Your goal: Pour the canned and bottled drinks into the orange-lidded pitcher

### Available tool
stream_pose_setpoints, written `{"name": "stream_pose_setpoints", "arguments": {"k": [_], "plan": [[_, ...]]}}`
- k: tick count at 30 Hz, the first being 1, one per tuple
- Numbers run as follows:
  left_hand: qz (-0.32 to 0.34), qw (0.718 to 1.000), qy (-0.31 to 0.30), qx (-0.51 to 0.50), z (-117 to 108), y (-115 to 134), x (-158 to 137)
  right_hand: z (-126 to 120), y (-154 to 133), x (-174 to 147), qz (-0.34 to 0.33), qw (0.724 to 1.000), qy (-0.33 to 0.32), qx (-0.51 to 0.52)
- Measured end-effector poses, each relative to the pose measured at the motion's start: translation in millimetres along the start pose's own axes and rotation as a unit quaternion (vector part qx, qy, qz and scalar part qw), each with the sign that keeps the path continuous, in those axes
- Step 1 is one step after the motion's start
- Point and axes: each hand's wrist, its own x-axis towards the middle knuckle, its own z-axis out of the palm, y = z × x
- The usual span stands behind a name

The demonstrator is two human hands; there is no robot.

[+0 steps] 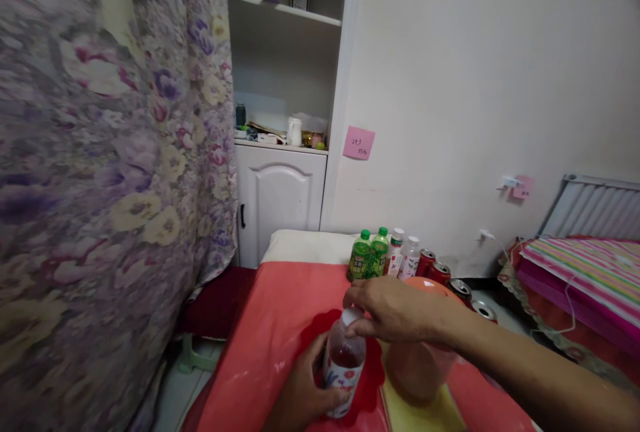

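A clear plastic bottle [345, 357] with a floral label and a reddish drink inside stands slightly tilted at the front of the table. My left hand [313, 385] is wrapped around its lower body. Over its top, the fingers and thumb of my right hand [387, 307] close on the white bottle cap [351, 317]. Under the bottle lies a red, wavy-edged dish or mat [371, 382]. Partly hidden beneath my right forearm, a see-through pitcher-like container [420, 372] with brownish contents rests on a yellow cloth or board [420, 415].
Green-capped bottles [360, 257], white-capped bottles [410, 259] and several drink cans [440, 273] line the table's far right edge. A floral curtain [125, 152] hangs at left, beside a white cabinet [285, 185]. A striped bed or covered surface [585, 255] is at right.
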Motion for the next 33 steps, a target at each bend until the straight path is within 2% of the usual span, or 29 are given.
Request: {"name": "stream_pose_setpoints", "arguments": {"k": [8, 13, 17, 20, 26, 33], "plan": [[0.009, 1.0, 0.0, -0.002, -4.1, -7.0, 2.8, 2.2, 2.0, -3.1, -0.021, 0.999, 0.022, 0.024], [0.016, 1.0, -0.008, -0.006, -2.0, -3.4, 1.5, 2.4, 0.4, -1.0, 0.023, 0.999, 0.035, -0.02], [0.012, 1.0, -0.002, -0.007, -0.8, 0.5, 0.2, 3.2, 1.2, -3.2, 0.014, 0.997, 0.065, 0.037], [0.002, 1.0, 0.011, -0.005, -1.6, -2.1, 1.2, 7.2, 1.4, -3.3, 0.007, 0.996, 0.054, 0.067], [0.019, 1.0, 0.014, 0.007, -4.2, -10.9, 2.3, 9.3, -5.6, 0.0, 0.032, 0.997, 0.043, 0.049], [0.015, 1.0, 0.021, 0.012, -2.2, -4.4, 2.0, 11.7, -3.6, 0.0, 0.022, 0.997, 0.048, 0.051]]}}
